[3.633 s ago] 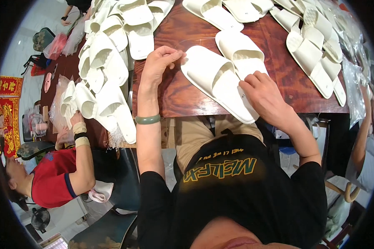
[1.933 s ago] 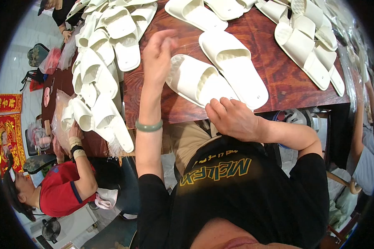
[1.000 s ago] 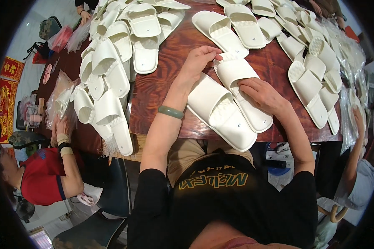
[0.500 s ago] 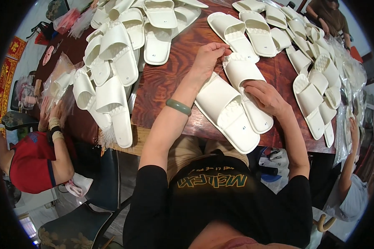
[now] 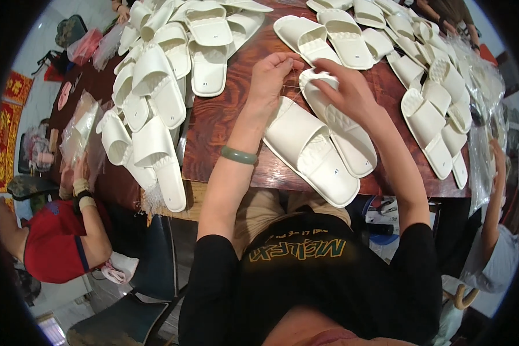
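Two white slippers lie in front of me on the wooden table, the left slipper [image 5: 297, 131] nearer and slanted, the right slipper [image 5: 353, 143] close beside it. Just beyond their toe ends, my left hand [image 5: 273, 78] pinches a thin clear thread [image 5: 290, 87], which runs down toward the slippers. Where the thread ends is too fine to make out. My right hand [image 5: 350, 91] hovers over the toe and strap of the right slipper, thumb and fingers apart, with nothing visible between them.
White slippers are heaped on the left [image 5: 155, 75] and on the right [image 5: 429, 127], with more slippers [image 5: 343, 40] at the far side. A bundle of clear threads [image 5: 154, 199] hangs at the left edge. Co-workers sit on both sides, one handling a clear bag [image 5: 81, 124].
My right hand has let go of the right slipper's insole and moved up and left toward my left hand. My left hand still pinches the thread.
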Available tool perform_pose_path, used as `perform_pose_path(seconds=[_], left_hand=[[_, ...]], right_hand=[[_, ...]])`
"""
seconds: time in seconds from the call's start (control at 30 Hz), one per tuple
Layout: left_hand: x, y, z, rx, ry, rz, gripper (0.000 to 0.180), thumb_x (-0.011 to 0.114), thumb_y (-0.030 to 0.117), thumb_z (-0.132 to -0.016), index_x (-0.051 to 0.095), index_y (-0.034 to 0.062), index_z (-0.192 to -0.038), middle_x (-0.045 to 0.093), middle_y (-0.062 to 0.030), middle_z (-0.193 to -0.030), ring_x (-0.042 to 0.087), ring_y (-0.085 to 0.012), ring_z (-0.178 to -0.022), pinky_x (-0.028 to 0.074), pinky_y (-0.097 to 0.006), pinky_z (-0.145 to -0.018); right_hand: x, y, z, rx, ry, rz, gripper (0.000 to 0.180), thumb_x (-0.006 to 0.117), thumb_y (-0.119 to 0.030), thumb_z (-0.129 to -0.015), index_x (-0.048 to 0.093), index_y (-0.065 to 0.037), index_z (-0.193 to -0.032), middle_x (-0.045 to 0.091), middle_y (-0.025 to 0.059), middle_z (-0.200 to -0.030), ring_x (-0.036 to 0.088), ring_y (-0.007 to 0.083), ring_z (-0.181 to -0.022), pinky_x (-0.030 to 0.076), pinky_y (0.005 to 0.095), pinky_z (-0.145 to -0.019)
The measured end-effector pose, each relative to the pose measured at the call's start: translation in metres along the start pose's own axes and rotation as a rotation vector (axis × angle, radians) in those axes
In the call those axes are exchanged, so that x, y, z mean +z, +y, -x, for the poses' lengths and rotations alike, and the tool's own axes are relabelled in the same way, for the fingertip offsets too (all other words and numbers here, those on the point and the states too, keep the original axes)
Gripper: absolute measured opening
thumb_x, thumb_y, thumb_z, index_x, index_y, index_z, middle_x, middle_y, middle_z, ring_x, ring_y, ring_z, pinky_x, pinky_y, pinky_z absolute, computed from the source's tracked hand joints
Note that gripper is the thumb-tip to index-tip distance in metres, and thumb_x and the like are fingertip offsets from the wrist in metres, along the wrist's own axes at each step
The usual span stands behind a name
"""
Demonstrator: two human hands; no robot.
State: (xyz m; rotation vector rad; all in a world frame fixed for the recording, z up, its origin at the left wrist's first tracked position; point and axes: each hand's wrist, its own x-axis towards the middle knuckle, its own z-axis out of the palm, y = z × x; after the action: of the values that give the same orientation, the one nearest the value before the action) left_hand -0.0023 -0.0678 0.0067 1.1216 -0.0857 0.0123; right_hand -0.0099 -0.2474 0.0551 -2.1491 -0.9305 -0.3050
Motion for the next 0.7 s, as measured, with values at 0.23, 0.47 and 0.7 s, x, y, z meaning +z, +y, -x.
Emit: perform_pose_path(seconds=[0.23,0.47,0.7], left_hand=[[-0.001,0.003,0.0,0.089,0.053,-0.059,0.018,0.047,0.006,-0.092,0.054,-0.0049,-0.104,0.063,-0.0123,-0.089,0.063,-0.0196,-0.085,0.052,-0.03,-0.078],[-0.001,0.006,0.003,0.022,0.162,-0.075,0.015,0.052,0.011,-0.091,0.055,-0.0035,-0.097,0.06,-0.009,-0.085,0.057,-0.0123,-0.071,0.051,-0.025,-0.067],[-0.016,-0.003,-0.004,-0.168,0.023,0.154,0.023,0.054,0.01,-0.09,0.056,-0.0046,-0.107,0.055,-0.0011,-0.079,0.042,-0.0068,-0.062,0.039,-0.021,-0.06]], right_hand=[[0.039,0.055,-0.02,0.389,-0.175,-0.505,0.022,0.065,-0.014,-0.079,0.063,0.002,-0.093,0.063,0.005,-0.075,0.058,0.0105,-0.068,0.047,0.0241,-0.064],[0.032,0.052,-0.015,0.528,0.051,-0.993,0.017,0.063,-0.014,-0.084,0.063,0.0,-0.095,0.061,0.0022,-0.081,0.057,0.0074,-0.069,0.047,0.0198,-0.062],[0.037,0.053,-0.013,0.487,0.029,-0.98,0.022,0.061,-0.014,-0.087,0.063,0.001,-0.103,0.062,0.0018,-0.085,0.056,0.0056,-0.072,0.048,0.0191,-0.067]])
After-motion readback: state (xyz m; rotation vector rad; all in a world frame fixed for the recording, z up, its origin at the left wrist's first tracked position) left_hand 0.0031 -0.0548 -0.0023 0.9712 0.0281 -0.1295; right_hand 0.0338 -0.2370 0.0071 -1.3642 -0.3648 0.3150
